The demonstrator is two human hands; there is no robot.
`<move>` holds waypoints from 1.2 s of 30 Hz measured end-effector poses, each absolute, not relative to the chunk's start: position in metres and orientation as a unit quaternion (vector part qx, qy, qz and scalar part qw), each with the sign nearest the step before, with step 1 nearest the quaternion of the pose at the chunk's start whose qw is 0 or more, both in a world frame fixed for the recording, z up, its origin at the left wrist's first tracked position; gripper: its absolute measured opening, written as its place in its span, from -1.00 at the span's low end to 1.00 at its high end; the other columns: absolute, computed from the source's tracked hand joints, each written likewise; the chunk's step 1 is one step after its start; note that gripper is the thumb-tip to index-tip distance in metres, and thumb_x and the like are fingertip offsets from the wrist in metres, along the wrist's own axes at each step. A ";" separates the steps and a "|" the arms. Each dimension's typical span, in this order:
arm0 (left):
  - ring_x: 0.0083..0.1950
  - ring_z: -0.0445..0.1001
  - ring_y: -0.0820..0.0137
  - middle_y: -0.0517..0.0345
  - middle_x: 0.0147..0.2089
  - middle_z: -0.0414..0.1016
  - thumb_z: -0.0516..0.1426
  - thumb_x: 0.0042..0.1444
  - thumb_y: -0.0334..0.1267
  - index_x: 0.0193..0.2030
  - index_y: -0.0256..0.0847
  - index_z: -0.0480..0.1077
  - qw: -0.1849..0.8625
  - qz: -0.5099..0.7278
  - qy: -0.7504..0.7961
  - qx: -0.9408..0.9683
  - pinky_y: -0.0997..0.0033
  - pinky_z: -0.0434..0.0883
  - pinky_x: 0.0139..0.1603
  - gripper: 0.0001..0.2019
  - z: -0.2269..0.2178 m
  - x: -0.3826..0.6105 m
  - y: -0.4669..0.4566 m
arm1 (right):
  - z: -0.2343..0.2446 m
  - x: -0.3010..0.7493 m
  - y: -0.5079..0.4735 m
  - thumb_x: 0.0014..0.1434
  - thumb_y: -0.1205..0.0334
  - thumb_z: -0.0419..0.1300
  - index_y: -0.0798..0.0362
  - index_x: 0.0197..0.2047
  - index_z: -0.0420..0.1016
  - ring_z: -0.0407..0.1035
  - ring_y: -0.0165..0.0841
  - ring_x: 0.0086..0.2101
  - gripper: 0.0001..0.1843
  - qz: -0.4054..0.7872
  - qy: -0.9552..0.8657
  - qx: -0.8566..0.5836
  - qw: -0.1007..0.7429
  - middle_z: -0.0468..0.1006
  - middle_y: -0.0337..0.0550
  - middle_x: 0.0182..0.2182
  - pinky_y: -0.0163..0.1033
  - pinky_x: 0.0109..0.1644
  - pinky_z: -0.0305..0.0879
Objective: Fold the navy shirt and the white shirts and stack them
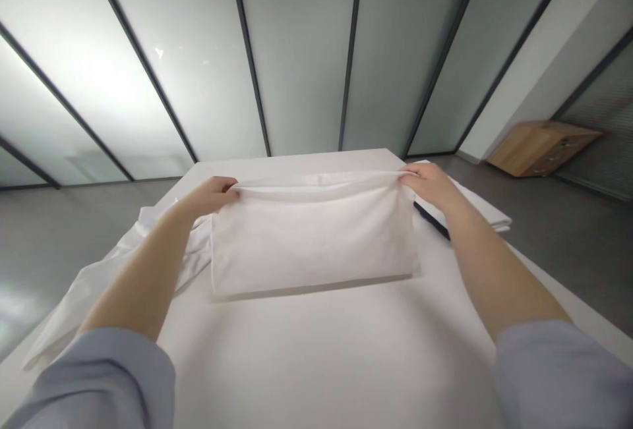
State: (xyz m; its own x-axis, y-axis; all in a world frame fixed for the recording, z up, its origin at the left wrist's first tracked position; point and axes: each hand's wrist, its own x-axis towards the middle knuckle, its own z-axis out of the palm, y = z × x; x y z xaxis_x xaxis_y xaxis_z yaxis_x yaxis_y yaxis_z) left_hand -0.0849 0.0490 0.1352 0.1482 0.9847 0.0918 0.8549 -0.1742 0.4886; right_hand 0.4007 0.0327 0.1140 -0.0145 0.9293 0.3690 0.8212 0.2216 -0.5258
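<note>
A white rectangular cloth [311, 238], folded in layers, hangs stretched between my two hands above the white table [336, 363]. My left hand [215, 195] pinches its upper left corner. At the upper right corner, my right hand [426, 184] is closed on the same fabric. The top edge sags slightly and shows more than one layer. Its lower edge is just over the tabletop, with a shadow strip beneath; whether it touches there I cannot tell.
Crumpled white fabric [106, 277] lies along the table's left side. On the right are folded white cloths [482, 208] and a dark, narrow object [431, 219], partly behind my right arm. Frosted glass panels [301, 53] stand beyond the table. A wooden cabinet [531, 149] is at far right.
</note>
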 end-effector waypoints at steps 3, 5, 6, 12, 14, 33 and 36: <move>-0.27 0.49 0.23 0.05 -0.39 0.51 0.04 -0.03 -0.18 -0.34 -0.25 0.48 0.064 0.113 0.645 0.753 0.36 0.38 -0.29 -0.76 0.105 -0.073 0.092 | 0.090 0.376 0.078 0.16 0.24 0.04 0.13 -0.22 0.58 0.45 -0.19 -0.19 -0.70 0.027 -0.684 -0.677 0.270 0.62 -0.03 -0.27 -0.23 -0.17 0.31; -0.10 0.52 0.14 -0.06 -0.18 0.57 0.03 0.05 -0.21 -0.19 -0.23 0.51 -0.010 0.069 0.688 0.723 0.29 0.40 -0.15 -0.71 0.082 -0.060 0.109 | 0.067 0.362 0.100 0.19 0.23 0.04 0.11 -0.14 0.58 0.45 -0.16 -0.15 -0.68 -0.016 -0.653 -0.726 0.216 0.61 0.03 -0.19 -0.22 -0.15 0.30; -0.04 0.51 0.11 -0.11 -0.09 0.56 0.01 0.09 -0.21 -0.12 -0.22 0.50 -0.033 0.050 0.704 0.707 0.25 0.40 -0.11 -0.68 0.071 -0.053 0.114 | 0.055 0.355 0.107 0.21 0.22 0.03 0.09 -0.10 0.57 0.46 -0.15 -0.13 -0.67 -0.033 -0.639 -0.745 0.189 0.61 0.06 -0.16 -0.21 -0.14 0.29; 0.08 0.46 0.10 -0.21 0.02 0.51 -0.07 0.22 -0.27 0.06 -0.25 0.42 -0.066 0.040 0.732 0.677 0.13 0.33 0.05 -0.63 0.025 -0.028 0.117 | 0.004 0.338 0.121 0.33 0.17 -0.10 0.10 0.05 0.48 0.47 -0.14 -0.11 -0.58 -0.046 -0.601 -0.791 0.108 0.59 0.15 -0.13 -0.16 -0.13 0.29; 0.18 0.37 0.06 -0.23 0.12 0.44 -0.05 0.21 -0.26 0.11 -0.26 0.37 -0.109 0.082 0.722 0.678 0.07 0.27 0.13 -0.61 0.018 -0.022 0.114 | -0.003 0.336 0.121 0.33 0.14 -0.08 0.14 0.18 0.37 0.45 -0.10 -0.07 -0.54 -0.038 -0.597 -0.795 0.097 0.55 0.20 -0.07 -0.10 -0.08 0.28; 0.48 -0.24 -0.15 -0.11 0.51 -0.21 -0.25 0.11 0.40 0.46 -0.12 -0.07 0.065 0.019 0.692 0.719 -0.38 -0.15 0.32 -0.10 -0.033 0.052 0.106 | -0.040 0.267 0.117 0.28 -0.32 -0.26 -0.01 0.44 -0.05 -0.24 0.07 0.35 -0.18 0.089 -0.732 -0.676 0.009 -0.16 0.01 0.44 0.25 0.33 -0.25; 0.47 -0.20 -0.17 -0.11 0.51 -0.18 -0.23 0.11 0.40 0.46 -0.11 -0.05 0.055 0.015 0.695 0.717 -0.31 -0.12 0.33 -0.11 -0.033 0.042 0.109 | -0.041 0.275 0.121 0.29 -0.30 -0.25 -0.02 0.43 0.00 -0.23 0.07 0.35 -0.20 0.086 -0.730 -0.678 0.015 -0.14 -0.02 0.44 0.23 0.33 -0.25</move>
